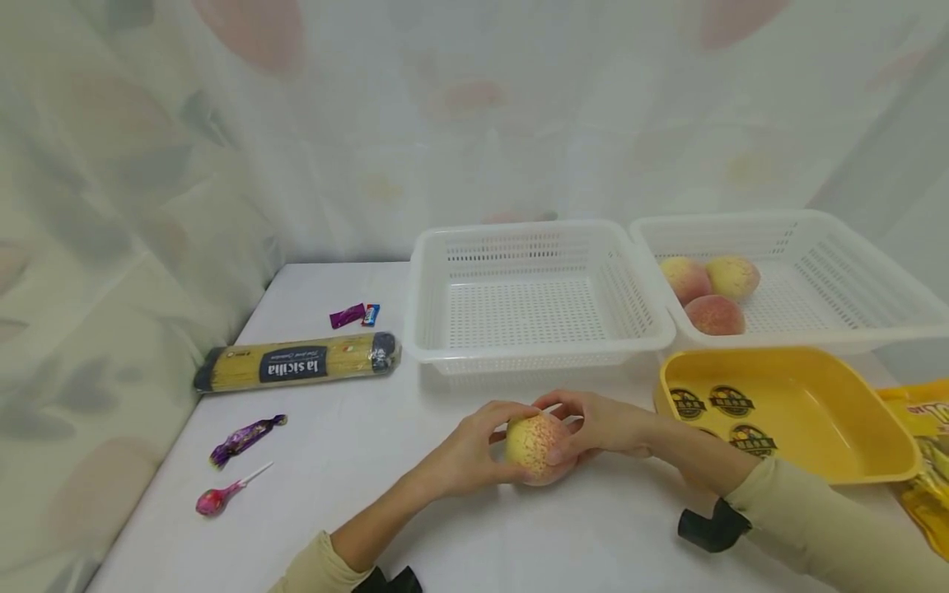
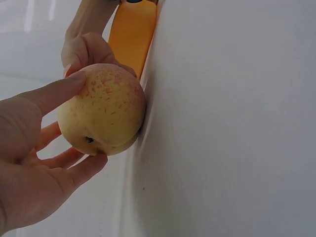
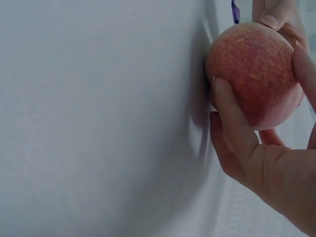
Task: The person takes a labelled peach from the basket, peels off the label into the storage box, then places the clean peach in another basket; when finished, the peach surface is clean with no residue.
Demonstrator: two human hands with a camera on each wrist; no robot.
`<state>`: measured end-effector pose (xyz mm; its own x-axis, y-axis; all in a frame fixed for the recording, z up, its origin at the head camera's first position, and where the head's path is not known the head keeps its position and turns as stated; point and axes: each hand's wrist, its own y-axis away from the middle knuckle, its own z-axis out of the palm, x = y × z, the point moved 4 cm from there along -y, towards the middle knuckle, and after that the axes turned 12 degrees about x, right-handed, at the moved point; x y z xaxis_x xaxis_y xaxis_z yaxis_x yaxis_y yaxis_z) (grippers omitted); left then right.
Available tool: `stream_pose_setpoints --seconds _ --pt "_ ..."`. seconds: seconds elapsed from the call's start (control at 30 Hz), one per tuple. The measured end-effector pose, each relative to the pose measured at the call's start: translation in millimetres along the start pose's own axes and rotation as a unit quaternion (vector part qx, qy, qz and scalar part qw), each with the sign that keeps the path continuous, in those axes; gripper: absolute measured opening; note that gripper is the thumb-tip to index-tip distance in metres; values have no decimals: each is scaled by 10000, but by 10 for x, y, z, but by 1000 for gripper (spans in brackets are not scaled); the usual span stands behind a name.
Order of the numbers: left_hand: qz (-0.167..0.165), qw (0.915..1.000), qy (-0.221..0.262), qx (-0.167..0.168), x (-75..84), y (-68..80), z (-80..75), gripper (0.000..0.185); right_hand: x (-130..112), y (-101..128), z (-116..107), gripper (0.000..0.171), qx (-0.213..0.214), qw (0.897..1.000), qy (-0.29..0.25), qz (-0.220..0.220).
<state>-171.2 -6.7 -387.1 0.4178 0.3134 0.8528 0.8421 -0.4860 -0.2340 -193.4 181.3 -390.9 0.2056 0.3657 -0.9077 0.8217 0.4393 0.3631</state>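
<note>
A yellow-red peach (image 1: 535, 447) rests on the white table (image 1: 356, 461), in front of the empty white basket (image 1: 534, 342). My left hand (image 1: 474, 449) grips it from the left, thumb on top and fingers curled beneath (image 2: 74, 163). My right hand (image 1: 593, 424) holds its right side, fingers wrapped round the redder face (image 3: 232, 118). In the left wrist view the peach (image 2: 103, 111) shows its yellow side; the right wrist view shows the peach (image 3: 256, 69) pressed against the tablecloth.
A second white basket (image 1: 830, 272) at back right holds three peaches (image 1: 712, 288). A yellow tray (image 1: 793, 412) sits at right beside a yellow bag (image 1: 927, 461). A pasta packet (image 1: 296, 362), wrapped candies (image 1: 354, 315) (image 1: 245, 439) and a lollipop (image 1: 222, 494) lie at left.
</note>
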Motion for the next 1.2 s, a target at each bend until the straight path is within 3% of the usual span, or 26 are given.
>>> stream_pose_setpoints --seconds 0.13,0.23,0.33,0.47,0.57,0.63,0.77,0.87,1.03,1.2 --pt "29 10000 -4 -85 71 -21 -142 66 -4 2 4 67 -24 10000 -59 -12" --pt "35 9995 270 128 158 -48 -370 65 -7 1 2 65 -31 10000 -62 -55" --pt "107 9949 695 719 222 -71 -679 58 -6 -2 -3 63 -23 10000 -17 -59" --pt "204 9758 1262 1772 198 -80 -1110 48 -1 -2 -6 63 27 10000 34 -23" --pt "-24 9603 1195 2519 74 -80 -1366 45 7 -2 -5 64 77 10000 36 7" --pt "-415 9518 970 2879 -63 -81 -1472 47 10 0 -6 64 112 9999 46 17" --pt "-1265 9448 905 2884 -399 -106 -1487 56 15 8 -1 63 128 9999 41 18" --pt "-1562 9495 985 2536 -546 -131 -1374 60 23 11 8 63 114 9999 24 15" --pt "-1545 9583 951 2210 -564 -170 -1201 63 37 6 14 63 95 10000 -6 29" --pt "-1485 9540 1057 2381 -538 -189 -1148 61 32 1 11 63 64 10000 -17 -5"
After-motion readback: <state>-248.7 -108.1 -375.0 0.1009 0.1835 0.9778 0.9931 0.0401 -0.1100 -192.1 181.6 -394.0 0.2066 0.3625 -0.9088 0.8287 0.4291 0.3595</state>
